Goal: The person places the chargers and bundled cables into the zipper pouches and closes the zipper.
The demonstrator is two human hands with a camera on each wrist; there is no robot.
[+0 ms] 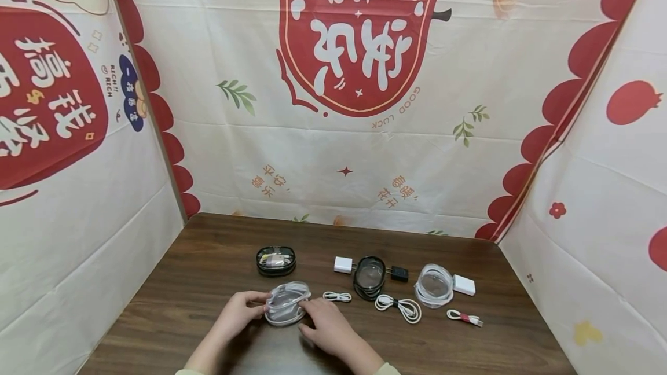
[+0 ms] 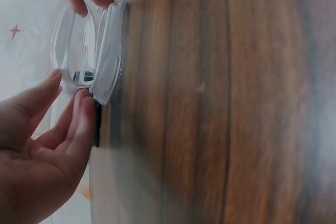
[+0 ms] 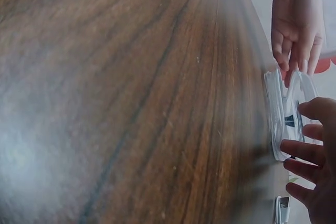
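Note:
A clear oval zip pouch (image 1: 288, 305) with white trim lies close to me on the table, its lid lifted from its base. At its left side my left hand (image 1: 241, 312) pinches the edge between thumb and fingers. From the right my right hand (image 1: 329, 326) reaches over, fingers spread and fairly straight, touching the raised lid. In the left wrist view the lid stands apart from the base, and the left hand (image 2: 50, 140) holds the near end. The right wrist view has the right hand's fingers (image 3: 304, 153) spread along the pouch (image 3: 275, 114).
Behind stands a black-trimmed clear pouch (image 1: 276, 261) with items inside. To the right are a white charger (image 1: 343, 265), black-trimmed pouch (image 1: 369, 278), black charger (image 1: 399, 274), white-trimmed pouch (image 1: 434, 286), white charger (image 1: 464, 285) and several bundled white cables (image 1: 398, 308). Printed cloth walls surround the table (image 1: 417, 346).

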